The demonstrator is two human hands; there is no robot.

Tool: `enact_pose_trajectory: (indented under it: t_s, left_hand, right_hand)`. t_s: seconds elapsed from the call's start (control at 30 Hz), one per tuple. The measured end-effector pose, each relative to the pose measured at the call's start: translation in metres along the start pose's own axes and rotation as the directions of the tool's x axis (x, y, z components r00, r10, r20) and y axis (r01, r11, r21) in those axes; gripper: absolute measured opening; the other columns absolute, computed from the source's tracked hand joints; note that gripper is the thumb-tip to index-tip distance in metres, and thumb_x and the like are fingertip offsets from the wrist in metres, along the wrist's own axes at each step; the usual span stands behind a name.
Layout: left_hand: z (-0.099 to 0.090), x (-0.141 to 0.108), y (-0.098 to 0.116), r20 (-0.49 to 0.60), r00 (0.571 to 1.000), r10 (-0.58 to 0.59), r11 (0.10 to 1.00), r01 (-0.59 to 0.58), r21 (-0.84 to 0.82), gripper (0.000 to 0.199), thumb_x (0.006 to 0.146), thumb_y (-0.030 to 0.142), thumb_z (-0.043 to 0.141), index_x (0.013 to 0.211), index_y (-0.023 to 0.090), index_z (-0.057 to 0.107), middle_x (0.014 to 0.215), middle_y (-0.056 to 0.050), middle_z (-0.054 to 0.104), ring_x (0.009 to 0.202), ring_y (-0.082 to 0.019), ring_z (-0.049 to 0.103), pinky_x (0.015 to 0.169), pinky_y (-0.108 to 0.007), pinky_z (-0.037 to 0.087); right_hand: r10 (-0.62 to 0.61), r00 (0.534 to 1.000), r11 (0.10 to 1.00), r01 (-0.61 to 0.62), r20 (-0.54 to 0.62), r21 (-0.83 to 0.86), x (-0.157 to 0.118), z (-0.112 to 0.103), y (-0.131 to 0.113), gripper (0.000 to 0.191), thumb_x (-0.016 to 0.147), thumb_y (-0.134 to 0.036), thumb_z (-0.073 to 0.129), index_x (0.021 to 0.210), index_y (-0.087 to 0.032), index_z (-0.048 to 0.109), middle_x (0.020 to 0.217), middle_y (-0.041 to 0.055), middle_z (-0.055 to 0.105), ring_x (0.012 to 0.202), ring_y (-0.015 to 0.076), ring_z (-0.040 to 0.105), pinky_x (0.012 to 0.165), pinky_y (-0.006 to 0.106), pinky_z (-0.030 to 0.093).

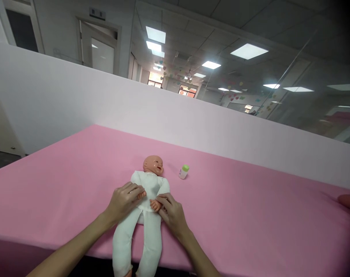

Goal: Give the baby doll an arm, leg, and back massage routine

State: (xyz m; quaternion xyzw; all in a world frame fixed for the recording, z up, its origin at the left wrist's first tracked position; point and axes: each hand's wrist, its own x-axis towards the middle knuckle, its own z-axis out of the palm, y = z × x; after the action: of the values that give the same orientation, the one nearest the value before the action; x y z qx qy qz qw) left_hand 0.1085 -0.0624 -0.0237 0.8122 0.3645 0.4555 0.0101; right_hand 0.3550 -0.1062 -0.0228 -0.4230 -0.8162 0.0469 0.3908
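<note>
Doll dressed, left hand and right hand each half-closed on a wrist, capped bottle untouched nearby.

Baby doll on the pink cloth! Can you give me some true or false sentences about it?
1. The baby doll in a white suit lies on its back on the pink cloth. True.
2. The left bare hand and the right bare hand both touch the doll's small plastic hands. True.
3. The doll wears a blue hat. False: its head is bare.
4. The small white bottle with a green cap is in a hand. False: it stands on the cloth beside the doll's head.
</note>
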Motion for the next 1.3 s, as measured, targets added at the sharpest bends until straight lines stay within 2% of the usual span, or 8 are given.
enact_pose_trajectory:
  t_s: [0.13,0.3,0.4,0.5,0.7,0.97,1.13,1.3]
  left_hand:
    - [-0.019,0.011,-0.013,-0.127,0.909,-0.397,0.897,0.356,-0.262,0.021,0.093,0.045,0.070,0.099,0.026,0.076,0.095,-0.004,0.077,0.084,-0.021,0.070,0.065,-0.029,0.052]
    - [-0.034,0.011,-0.053,-0.132,0.503,-0.854,0.448,0.582,-0.678,0.039,0.076,0.052,0.082,0.098,0.021,0.074,0.105,-0.008,0.076,0.091,-0.025,0.071,0.066,-0.032,0.057]
    - [-0.036,0.004,-0.081,0.055,0.199,-0.978,0.066,0.551,-0.832,0.033,0.070,0.037,0.089,0.092,0.019,0.072,0.095,-0.007,0.074,0.079,-0.019,0.070,0.061,-0.028,0.056]
    - [-0.039,0.000,-0.098,0.179,0.069,-0.981,-0.126,0.468,-0.875,0.024,0.070,0.024,0.087,0.086,0.019,0.070,0.086,-0.003,0.071,0.069,-0.014,0.067,0.058,-0.024,0.055]
    - [-0.048,0.014,-0.072,0.013,0.315,-0.949,0.174,0.559,-0.811,0.040,0.070,0.043,0.088,0.097,0.019,0.073,0.105,-0.008,0.074,0.089,-0.022,0.070,0.060,-0.027,0.054]
    - [-0.007,0.007,-0.002,-0.031,0.981,-0.191,0.960,0.180,-0.215,0.013,0.097,0.035,0.066,0.096,0.026,0.074,0.090,-0.004,0.074,0.082,-0.020,0.067,0.061,-0.027,0.049]
    - [0.006,-0.004,-0.002,0.058,0.992,0.108,0.994,-0.109,0.012,0.018,0.101,0.021,0.058,0.096,0.027,0.074,0.097,-0.006,0.077,0.086,-0.020,0.069,0.060,-0.026,0.044]
    - [-0.023,0.012,-0.025,-0.058,0.989,-0.133,0.988,0.128,-0.089,0.014,0.098,0.037,0.065,0.100,0.026,0.074,0.092,-0.003,0.077,0.079,-0.019,0.069,0.064,-0.027,0.049]
  right_hand:
    - [0.381,0.885,0.894,-0.279,-0.267,0.350,0.009,-0.016,0.014,0.019,0.092,-0.037,0.073,0.104,-0.022,0.069,0.101,0.0063,0.072,0.084,0.0201,0.068,0.070,0.030,0.056]
    - [0.821,0.481,0.512,-0.387,-0.306,0.767,0.002,-0.037,0.063,0.054,0.073,-0.056,0.086,0.106,-0.022,0.063,0.092,0.0026,0.072,0.062,0.0143,0.062,0.052,0.026,0.054]
    - [0.900,0.378,0.359,-0.362,-0.217,0.860,-0.012,-0.038,0.096,0.049,0.066,-0.057,0.088,0.090,-0.023,0.061,0.070,-0.0022,0.062,0.055,0.0148,0.059,0.050,0.027,0.056]
    - [0.929,0.325,0.288,-0.328,-0.178,0.900,-0.021,-0.036,0.111,0.047,0.061,-0.053,0.090,0.082,-0.024,0.059,0.067,-0.0019,0.060,0.054,0.0149,0.058,0.047,0.026,0.055]
    - [0.910,0.350,0.341,-0.322,-0.224,0.883,0.004,-0.046,0.078,0.054,0.063,-0.053,0.092,0.097,-0.021,0.064,0.075,-0.0014,0.066,0.057,0.0129,0.057,0.052,0.024,0.053]
    - [0.159,0.978,0.975,-0.134,-0.134,0.174,0.009,-0.010,-0.004,0.010,0.096,-0.030,0.067,0.102,-0.023,0.070,0.097,0.0064,0.070,0.082,0.0203,0.067,0.071,0.030,0.056]
    - [-0.090,0.994,0.991,0.097,0.069,-0.095,-0.004,0.006,-0.004,0.023,0.099,-0.015,0.054,0.114,-0.024,0.070,0.106,0.0087,0.072,0.089,0.0218,0.071,0.068,0.028,0.055]
    - [0.159,0.978,0.985,-0.146,-0.137,0.096,0.010,-0.020,0.010,0.012,0.097,-0.032,0.066,0.104,-0.023,0.072,0.094,0.0060,0.071,0.077,0.0196,0.066,0.064,0.028,0.052]
